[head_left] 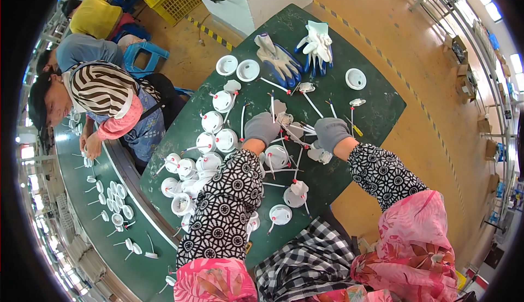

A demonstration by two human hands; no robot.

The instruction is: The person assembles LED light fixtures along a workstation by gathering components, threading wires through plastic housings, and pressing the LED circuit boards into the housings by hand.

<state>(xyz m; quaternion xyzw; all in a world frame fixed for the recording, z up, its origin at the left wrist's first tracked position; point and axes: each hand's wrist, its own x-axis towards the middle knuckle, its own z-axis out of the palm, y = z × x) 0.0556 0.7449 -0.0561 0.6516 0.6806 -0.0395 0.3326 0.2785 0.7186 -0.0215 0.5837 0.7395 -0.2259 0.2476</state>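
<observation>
Both my hands wear grey gloves and work over the dark green table. My left hand is closed beside a cluster of small off-white pieces; what its fingers hold is hidden. Ends of several white wires meet the fingers of my right hand, which is curled shut on them. Red-tipped white leads lie between and below the hands. A round white plastic housing sits just below my left hand, and many similar housings are gathered left of it.
Two work gloves with blue edges lie at the far side. A yellow-handled screwdriver rests right of my right hand. At left, a co-worker in a striped top handles parts at a green conveyor. A blue stool stands behind.
</observation>
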